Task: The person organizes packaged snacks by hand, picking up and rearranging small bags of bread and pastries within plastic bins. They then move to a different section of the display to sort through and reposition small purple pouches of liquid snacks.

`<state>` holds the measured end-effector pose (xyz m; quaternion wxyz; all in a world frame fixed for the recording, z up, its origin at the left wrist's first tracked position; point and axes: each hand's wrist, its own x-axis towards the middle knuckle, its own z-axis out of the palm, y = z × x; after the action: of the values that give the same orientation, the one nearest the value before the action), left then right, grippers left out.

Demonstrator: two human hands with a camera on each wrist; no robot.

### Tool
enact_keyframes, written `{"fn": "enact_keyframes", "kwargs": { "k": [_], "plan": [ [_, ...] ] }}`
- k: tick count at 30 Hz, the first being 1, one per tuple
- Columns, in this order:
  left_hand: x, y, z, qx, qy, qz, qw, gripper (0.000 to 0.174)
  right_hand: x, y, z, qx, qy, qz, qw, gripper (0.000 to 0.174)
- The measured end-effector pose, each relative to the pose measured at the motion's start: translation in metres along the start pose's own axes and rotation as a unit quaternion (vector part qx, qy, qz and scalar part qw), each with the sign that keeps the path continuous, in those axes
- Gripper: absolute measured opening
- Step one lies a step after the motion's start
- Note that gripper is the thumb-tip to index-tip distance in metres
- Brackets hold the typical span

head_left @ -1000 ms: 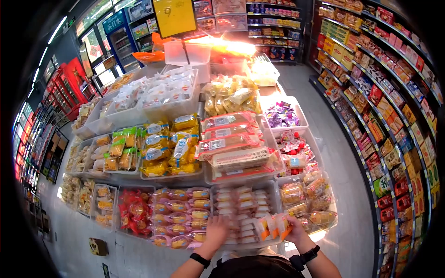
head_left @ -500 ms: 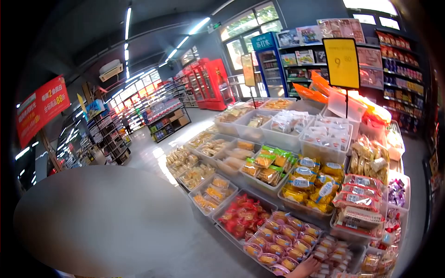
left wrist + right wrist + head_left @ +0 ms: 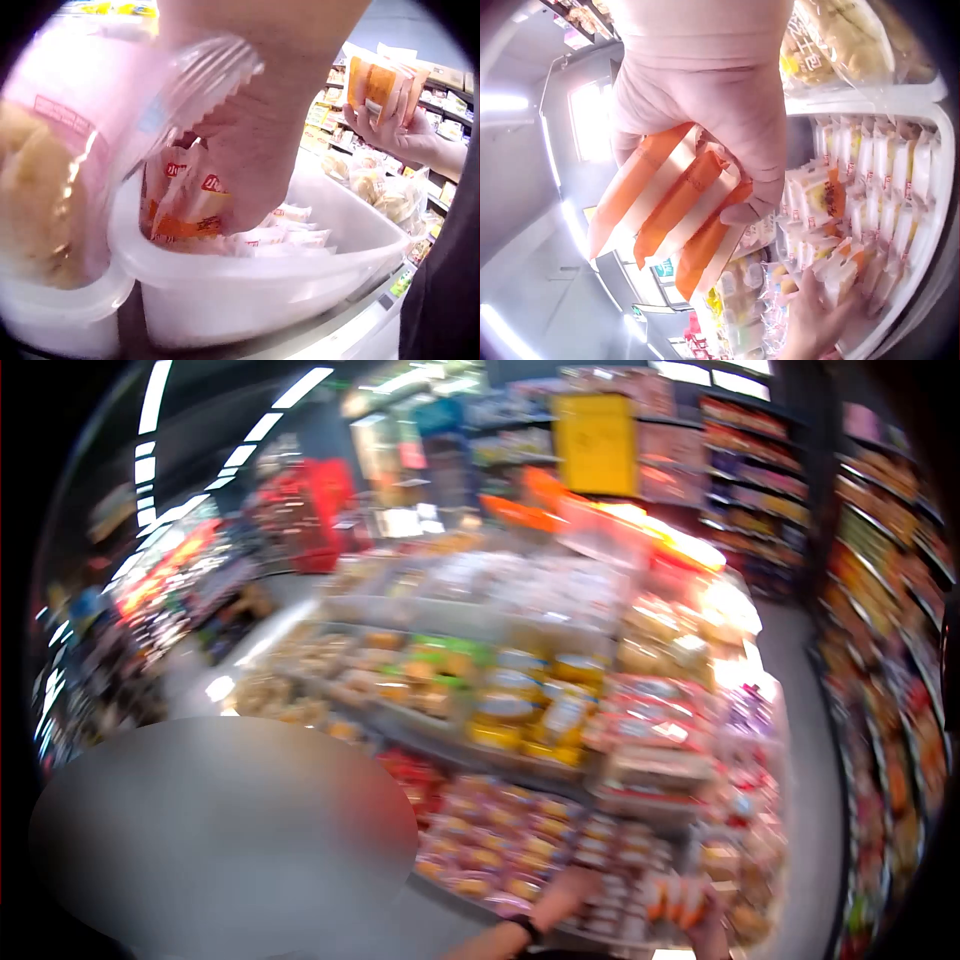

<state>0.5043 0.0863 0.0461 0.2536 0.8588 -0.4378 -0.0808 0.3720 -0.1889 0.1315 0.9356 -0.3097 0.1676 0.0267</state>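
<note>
My right hand grips several orange-and-white wrapped snack packets side by side, raised over the display. In the head view, which is blurred, the right hand is at the near right with those packets beside it. My left hand reaches down into a white plastic bin filled with rows of the same packets. In the right wrist view, the left hand's fingers lie on either side of one packet and pinch it. The left wrist view hides these fingertips behind the hand.
Left of the bin lie oval packs of cakes in purple-edged wrap, partly blocking the left wrist view. Bagged breads sit to the right. Behind rise more bins with yellow packs and a yellow price sign. Shelves line the right.
The head view swung left, then partly back to the right. Both hands show low in it again; half a second ago only one did. The right hand keeps its packets.
</note>
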Motion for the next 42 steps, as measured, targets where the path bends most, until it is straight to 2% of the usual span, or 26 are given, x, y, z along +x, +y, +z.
{"fn": "enact_keyframes", "kwargs": {
  "k": [1,3,4,5,6,9,12,16,18,19,20,22,23,25,28,31,34,37,42],
  "plan": [
    [-0.006,0.007,-0.011,-0.049,0.058,0.032,0.997,0.043,-0.001,-0.005,-0.005,0.013,-0.002,-0.017,1.0,0.038],
    [-0.002,0.035,-0.042,-0.003,-0.002,0.021,1.0,0.05,-0.02,-0.02,-0.004,0.02,0.018,-0.058,0.998,0.038],
    [0.002,0.048,-0.048,-0.008,-0.015,0.041,0.999,0.053,-0.024,-0.029,-0.004,0.014,0.003,-0.071,0.997,0.038],
    [0.006,0.061,-0.053,-0.009,-0.024,0.059,0.998,0.057,-0.029,-0.031,-0.011,0.029,0.036,-0.076,0.996,0.041],
    [0.007,0.073,-0.052,-0.007,-0.028,0.07,0.997,0.06,-0.038,-0.03,-0.016,0.045,0.061,-0.076,0.994,0.045],
    [0.028,0.086,-0.041,0.0,-0.087,0.065,0.994,0.073,-0.051,-0.034,-0.027,0.12,0.047,-0.07,0.989,0.046],
    [0.058,0.089,-0.03,-0.008,-0.112,0.026,0.993,0.072,-0.06,-0.03,-0.035,0.152,0.024,-0.097,0.983,0.044],
    [0.082,0.086,-0.029,0.103,-0.109,0.005,0.989,0.072,-0.071,-0.025,-0.045,0.149,0.039,-0.145,0.977,0.032],
    [0.09,0.069,-0.022,0.158,-0.112,0.011,0.981,0.07,-0.075,-0.023,-0.048,0.153,0.05,-0.152,0.975,0.033],
    [0.09,0.061,-0.015,0.199,-0.053,0.045,0.978,0.066,-0.076,-0.022,-0.045,0.147,0.065,-0.162,0.974,0.033],
    [0.089,0.065,-0.018,0.188,-0.03,0.053,0.98,0.063,-0.078,-0.022,-0.043,0.14,0.079,-0.172,0.972,0.033],
    [0.088,0.075,-0.026,0.165,0.019,0.069,0.984,0.059,-0.082,-0.029,-0.034,0.131,0.045,-0.135,0.981,0.034],
    [0.087,0.074,-0.027,0.16,0.026,0.078,0.984,0.054,-0.084,-0.03,-0.031,0.126,0.026,-0.116,0.985,0.034],
    [0.084,0.072,-0.027,0.149,0.045,0.094,0.983,0.044,-0.082,-0.021,-0.037,0.123,0.054,-0.142,0.981,0.034],
    [0.075,0.058,-0.004,0.154,0.008,0.087,0.984,0.032,-0.083,-0.025,-0.029,0.111,0.05,-0.144,0.982,0.035],
    [0.071,0.069,-0.014,0.138,0.057,0.127,0.981,0.026,-0.08,-0.022,-0.033,0.11,0.055,-0.137,0.983,0.036],
    [0.066,0.063,-0.005,0.141,0.038,0.128,0.981,0.024,-0.078,-0.021,-0.031,0.11,0.049,-0.123,0.985,0.037],
    [0.067,0.074,0.003,0.223,0.051,0.105,0.968,0.027,-0.073,-0.018,-0.029,0.108,0.035,-0.112,0.987,0.038],
    [0.067,0.08,0.009,0.222,-0.003,0.059,0.973,0.038,-0.065,-0.021,-0.014,0.086,0.041,-0.1,0.99,0.041]
  ]
}}
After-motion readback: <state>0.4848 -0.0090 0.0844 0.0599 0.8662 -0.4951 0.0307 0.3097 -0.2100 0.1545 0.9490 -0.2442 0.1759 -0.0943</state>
